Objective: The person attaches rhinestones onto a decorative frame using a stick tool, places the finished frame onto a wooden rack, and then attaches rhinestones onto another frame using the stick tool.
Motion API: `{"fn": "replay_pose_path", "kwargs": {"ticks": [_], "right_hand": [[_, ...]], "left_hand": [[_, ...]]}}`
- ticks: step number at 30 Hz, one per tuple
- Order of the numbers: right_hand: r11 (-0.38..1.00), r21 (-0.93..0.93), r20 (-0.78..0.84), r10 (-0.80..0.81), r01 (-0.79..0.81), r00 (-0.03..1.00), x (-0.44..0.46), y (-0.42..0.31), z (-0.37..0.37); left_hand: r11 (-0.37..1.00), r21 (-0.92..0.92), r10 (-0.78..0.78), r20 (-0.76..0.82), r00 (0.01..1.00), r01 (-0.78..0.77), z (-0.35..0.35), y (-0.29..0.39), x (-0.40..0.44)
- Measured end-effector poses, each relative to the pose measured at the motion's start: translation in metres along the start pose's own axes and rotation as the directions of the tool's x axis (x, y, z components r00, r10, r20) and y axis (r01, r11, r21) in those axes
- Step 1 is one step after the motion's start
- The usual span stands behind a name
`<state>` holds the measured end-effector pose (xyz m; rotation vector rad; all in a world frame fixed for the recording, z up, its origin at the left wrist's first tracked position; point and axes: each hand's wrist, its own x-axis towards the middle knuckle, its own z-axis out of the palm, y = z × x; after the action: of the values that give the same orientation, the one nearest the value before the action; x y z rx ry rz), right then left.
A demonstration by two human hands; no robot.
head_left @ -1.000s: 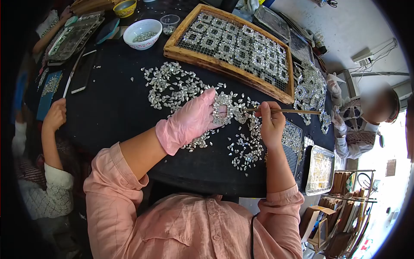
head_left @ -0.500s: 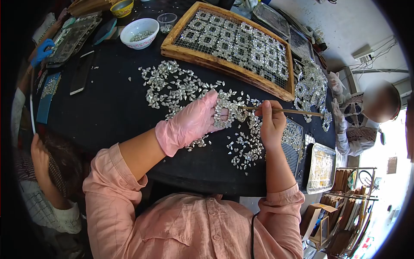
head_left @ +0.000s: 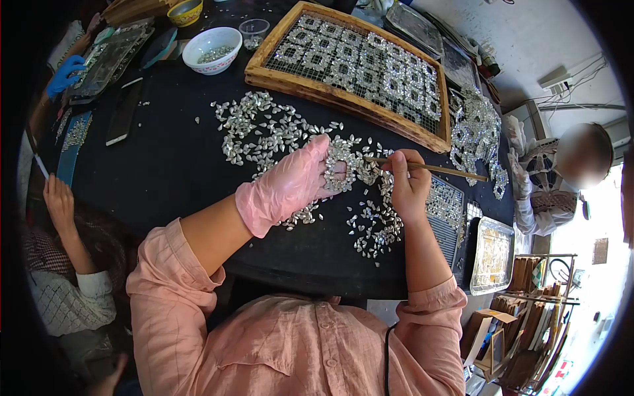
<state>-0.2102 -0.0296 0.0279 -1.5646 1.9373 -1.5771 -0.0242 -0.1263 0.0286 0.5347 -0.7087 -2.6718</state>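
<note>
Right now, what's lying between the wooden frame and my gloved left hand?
In the head view, loose silvery teardrop-shaped pieces lie scattered on the black tabletop between the wooden frame and your gloved left hand.

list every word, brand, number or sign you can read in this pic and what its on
No text can be read.
Red marks in the bright area at lower right: too small and blurred to tell whether they are lettering.
White bowl: a red pattern on its outside, no readable words.
Phone-like slab: no legible brand.
</note>
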Motion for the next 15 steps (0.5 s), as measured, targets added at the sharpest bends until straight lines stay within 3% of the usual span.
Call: {"fn": "replay_pose_path", "kwargs": {"ticks": [4, 13, 15], "right_hand": [[0.990, -0.139, 0.039, 0.029, -0.024, 0.999, 0.0005, 0.0000, -0.0011], [0.989, -0.130, 0.049, -0.063, 0.069, 0.997, 0.0000, 0.0076, 0.0015], [0.997, -0.036, -0.001, -0.071, 0.070, 0.998, -0.0021, 0.0039, 0.0007]], "left_hand": [[1.000, 0.029, -0.006, 0.008, 1.000, 0.005, 0.0003, 0.0016, -0.0013], [1.000, 0.026, -0.008, 0.002, 1.000, 0.008, 0.0010, 0.0003, -0.0009], [1.000, 0.012, -0.002, 0.020, 1.000, 0.002, -0.0002, -0.0003, -0.0002]]}}
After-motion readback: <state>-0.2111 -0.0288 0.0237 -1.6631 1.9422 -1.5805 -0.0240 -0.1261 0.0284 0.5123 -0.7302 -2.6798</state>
